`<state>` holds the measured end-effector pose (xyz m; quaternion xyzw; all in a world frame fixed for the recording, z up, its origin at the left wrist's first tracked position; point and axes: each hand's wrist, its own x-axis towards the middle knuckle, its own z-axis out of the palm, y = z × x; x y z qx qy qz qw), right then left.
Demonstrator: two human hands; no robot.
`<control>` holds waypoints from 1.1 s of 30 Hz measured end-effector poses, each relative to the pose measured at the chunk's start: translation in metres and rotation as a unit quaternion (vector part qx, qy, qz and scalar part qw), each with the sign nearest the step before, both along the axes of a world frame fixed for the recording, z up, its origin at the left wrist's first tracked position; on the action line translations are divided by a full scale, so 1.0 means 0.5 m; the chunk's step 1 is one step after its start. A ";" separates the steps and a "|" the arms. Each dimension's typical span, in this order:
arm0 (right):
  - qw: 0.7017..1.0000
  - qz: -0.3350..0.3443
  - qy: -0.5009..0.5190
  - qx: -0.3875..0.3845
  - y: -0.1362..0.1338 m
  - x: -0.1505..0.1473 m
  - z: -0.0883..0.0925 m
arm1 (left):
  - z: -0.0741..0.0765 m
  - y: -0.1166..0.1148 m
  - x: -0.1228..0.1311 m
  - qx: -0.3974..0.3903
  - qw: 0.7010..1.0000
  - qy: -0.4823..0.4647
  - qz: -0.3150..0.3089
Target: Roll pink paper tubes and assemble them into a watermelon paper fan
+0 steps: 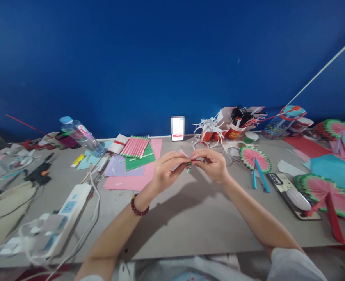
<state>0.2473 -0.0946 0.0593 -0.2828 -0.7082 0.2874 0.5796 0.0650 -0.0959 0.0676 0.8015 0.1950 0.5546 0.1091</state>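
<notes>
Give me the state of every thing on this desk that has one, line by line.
Left hand, pinched shut on the folded paper piece.
Right hand, pinched shut on the same piece.
Water bottle, capped, lying tilted.
Phone, upright against the wall, screen lit.
Paper fan, spread open, flat on the table.
Pleated pink sheet, folded up, unopened.

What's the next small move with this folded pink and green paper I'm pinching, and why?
Probably pinch the lower end of the folded paper with the left hand and spread its top with the right hand: it sits bunched between both hands, while the finished fan on the table lies open.
</notes>
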 end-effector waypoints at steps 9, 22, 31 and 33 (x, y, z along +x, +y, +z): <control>0.996 -0.057 0.058 -0.024 -0.009 -0.025 -0.023 | -0.013 -0.004 0.006 0.010 0.999 -0.021 0.041; 0.984 -0.150 -0.077 0.058 -0.013 -0.023 -0.006 | -0.006 -0.021 0.017 -0.146 0.987 -0.037 0.053; 0.990 -0.120 -0.061 -0.049 -0.007 -0.023 -0.009 | -0.012 -0.007 0.014 -0.275 0.958 -0.059 0.058; 0.991 -0.097 -0.044 -0.085 -0.003 -0.022 -0.014 | -0.012 -0.006 0.013 -0.293 0.952 -0.065 0.055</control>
